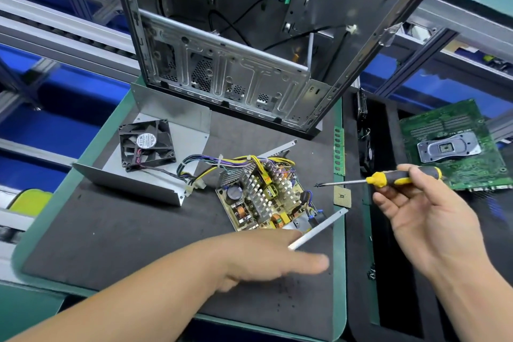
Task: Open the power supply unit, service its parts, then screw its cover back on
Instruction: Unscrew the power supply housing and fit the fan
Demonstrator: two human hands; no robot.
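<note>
The opened power supply unit (266,197) lies mid-surface at twelve o'clock from the left hand (266,261) – fingers flat, holding nothing – while the right hand (424,208) grips a screwdriver (388,179), tip pointing nine o'clock toward it.

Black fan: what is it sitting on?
The fan lies on the removed metal cover, its wires running toward the open power supply. What lies beneath the cover is hidden.

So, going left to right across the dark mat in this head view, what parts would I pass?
Metal cover with the black fan lying on it → open power supply board → small square chip → yellow-handled screwdriver held in the right hand → green motherboard.
</note>
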